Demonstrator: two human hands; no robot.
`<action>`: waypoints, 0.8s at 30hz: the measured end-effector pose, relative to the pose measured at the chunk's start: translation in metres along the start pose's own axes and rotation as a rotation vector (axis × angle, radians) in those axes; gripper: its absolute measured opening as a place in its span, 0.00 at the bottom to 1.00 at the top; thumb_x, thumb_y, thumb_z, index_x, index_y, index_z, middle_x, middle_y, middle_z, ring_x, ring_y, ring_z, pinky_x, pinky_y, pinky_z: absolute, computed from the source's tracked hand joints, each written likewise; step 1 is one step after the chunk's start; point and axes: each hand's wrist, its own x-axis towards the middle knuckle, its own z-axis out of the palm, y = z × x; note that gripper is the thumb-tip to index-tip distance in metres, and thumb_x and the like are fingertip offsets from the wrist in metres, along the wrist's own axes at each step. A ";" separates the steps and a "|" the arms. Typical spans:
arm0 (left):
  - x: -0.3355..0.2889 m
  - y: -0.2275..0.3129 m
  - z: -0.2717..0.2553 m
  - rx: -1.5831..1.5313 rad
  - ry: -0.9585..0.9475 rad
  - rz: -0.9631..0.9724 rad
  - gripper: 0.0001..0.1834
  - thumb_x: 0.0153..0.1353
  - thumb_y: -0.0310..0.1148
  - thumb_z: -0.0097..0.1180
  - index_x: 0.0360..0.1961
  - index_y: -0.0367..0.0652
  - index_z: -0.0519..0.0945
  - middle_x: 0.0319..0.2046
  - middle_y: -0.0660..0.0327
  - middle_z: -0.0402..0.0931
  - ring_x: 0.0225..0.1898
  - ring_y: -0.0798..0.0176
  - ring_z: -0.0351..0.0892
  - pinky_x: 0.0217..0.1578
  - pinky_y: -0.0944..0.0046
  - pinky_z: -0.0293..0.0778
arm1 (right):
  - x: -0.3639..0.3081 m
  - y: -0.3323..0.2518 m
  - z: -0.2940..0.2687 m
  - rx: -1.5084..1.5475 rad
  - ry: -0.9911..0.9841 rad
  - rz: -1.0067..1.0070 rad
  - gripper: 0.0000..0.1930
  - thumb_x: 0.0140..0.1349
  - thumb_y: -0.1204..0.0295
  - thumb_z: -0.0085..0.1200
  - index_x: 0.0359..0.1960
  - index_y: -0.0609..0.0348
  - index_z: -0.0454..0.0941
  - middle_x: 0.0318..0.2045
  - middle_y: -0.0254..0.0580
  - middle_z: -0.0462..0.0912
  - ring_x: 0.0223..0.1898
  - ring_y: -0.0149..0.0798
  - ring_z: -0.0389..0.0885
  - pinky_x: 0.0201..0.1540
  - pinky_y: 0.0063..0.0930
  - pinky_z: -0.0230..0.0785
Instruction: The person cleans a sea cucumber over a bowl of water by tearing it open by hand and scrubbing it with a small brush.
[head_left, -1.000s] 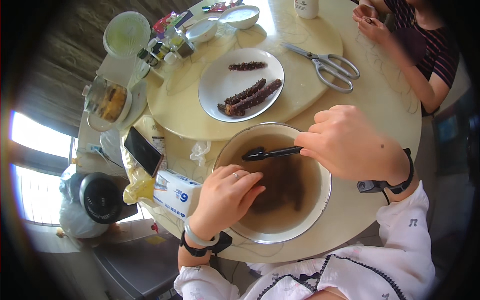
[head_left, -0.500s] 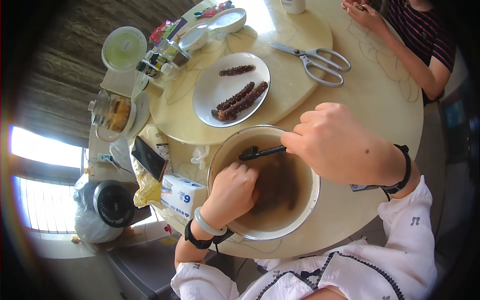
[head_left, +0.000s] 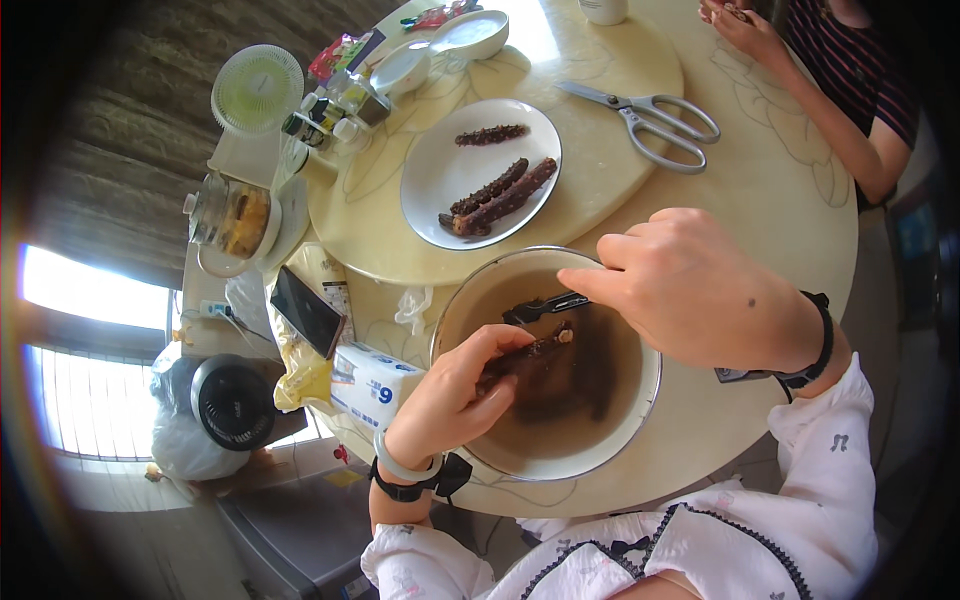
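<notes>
My left hand (head_left: 455, 395) grips a dark, bumpy sea cucumber (head_left: 540, 355) over a round basin (head_left: 645, 405) of murky brown water. A pale end of the sea cucumber points right, past my fingers. From the right, my right hand (head_left: 690, 285) pinches the handle of a small black brush (head_left: 545, 306). The brush head is just above the sea cucumber, with a slight gap. More dark shapes lie under the water, too blurred to tell. Beyond the basin, a white plate (head_left: 425, 190) holds several sea cucumbers (head_left: 507, 200).
Large scissors (head_left: 640, 108) lie on the raised round board (head_left: 600, 190), right of the plate. Left of the basin are a tissue pack (head_left: 372, 385), a phone (head_left: 305, 312) and crumpled plastic (head_left: 412, 308). A glass teapot (head_left: 235, 220) stands farther left. Another person's hands (head_left: 745, 35) are at the upper right.
My left hand has turned and lifted, bringing the sea cucumber into sight above the water. The brush has dropped slightly toward it. The whole view has shifted a little.
</notes>
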 end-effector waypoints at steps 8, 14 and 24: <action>0.013 -0.003 0.004 0.225 0.017 0.226 0.18 0.63 0.31 0.66 0.52 0.38 0.78 0.38 0.53 0.81 0.36 0.50 0.81 0.33 0.59 0.77 | 0.001 -0.003 0.003 0.060 -0.052 0.014 0.02 0.58 0.72 0.58 0.31 0.52 0.78 0.25 0.38 0.78 0.27 0.39 0.85 0.27 0.33 0.74; 0.004 0.001 0.009 0.450 0.157 0.175 0.15 0.58 0.34 0.70 0.45 0.41 0.83 0.30 0.59 0.81 0.29 0.54 0.81 0.31 0.59 0.74 | 0.004 -0.003 0.003 -0.043 -0.311 0.044 0.13 0.57 0.70 0.60 0.45 0.53 0.85 0.26 0.36 0.77 0.26 0.39 0.82 0.29 0.31 0.72; 0.000 -0.007 0.011 0.634 0.377 0.411 0.16 0.43 0.25 0.74 0.34 0.44 0.82 0.28 0.64 0.82 0.31 0.57 0.81 0.41 0.58 0.71 | -0.001 -0.012 0.001 -0.010 -0.001 0.004 0.14 0.55 0.72 0.59 0.44 0.53 0.84 0.30 0.35 0.77 0.26 0.35 0.82 0.27 0.29 0.73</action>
